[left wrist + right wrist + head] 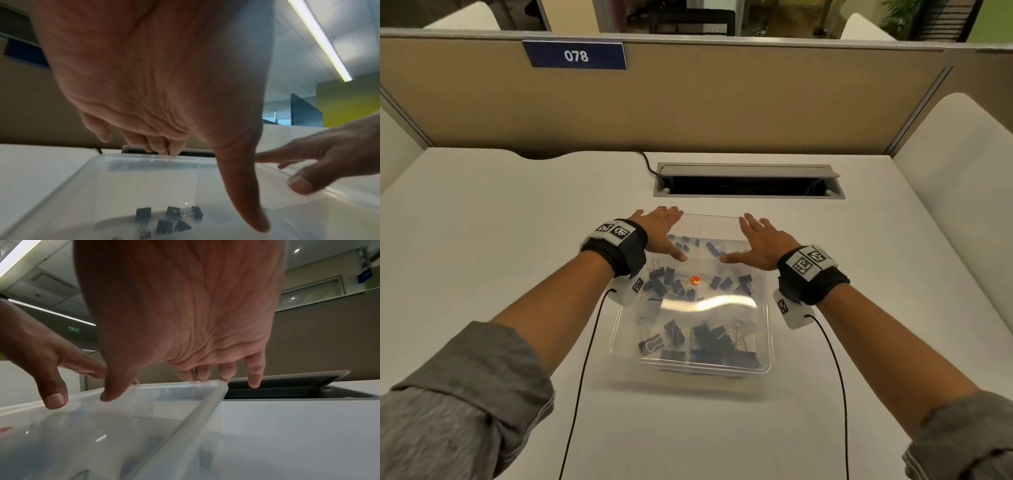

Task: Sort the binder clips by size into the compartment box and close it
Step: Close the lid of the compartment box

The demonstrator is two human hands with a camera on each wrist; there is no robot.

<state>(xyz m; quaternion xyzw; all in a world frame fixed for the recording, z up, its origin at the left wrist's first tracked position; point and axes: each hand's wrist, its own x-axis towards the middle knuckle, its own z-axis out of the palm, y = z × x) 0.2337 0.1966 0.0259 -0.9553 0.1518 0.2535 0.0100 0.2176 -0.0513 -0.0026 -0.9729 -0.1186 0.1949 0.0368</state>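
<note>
Compartment box [763,368] on the desk [482,212], binder clips [671,277] inside, cable hatch [748,180] behind it.

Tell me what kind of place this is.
Most likely an office cubicle desk. A beige partition with a numbered sign "078" backs the white desk, which has a built-in cable hatch. The wrist views show ceiling strip lights.

Both forearms reach forward side by side, sleeves pushed up, a dark band on each wrist. The left hand [661,233] and right hand [758,241] lie palm-down, fingers straight and spread, thumbs pointing toward each other
</note>
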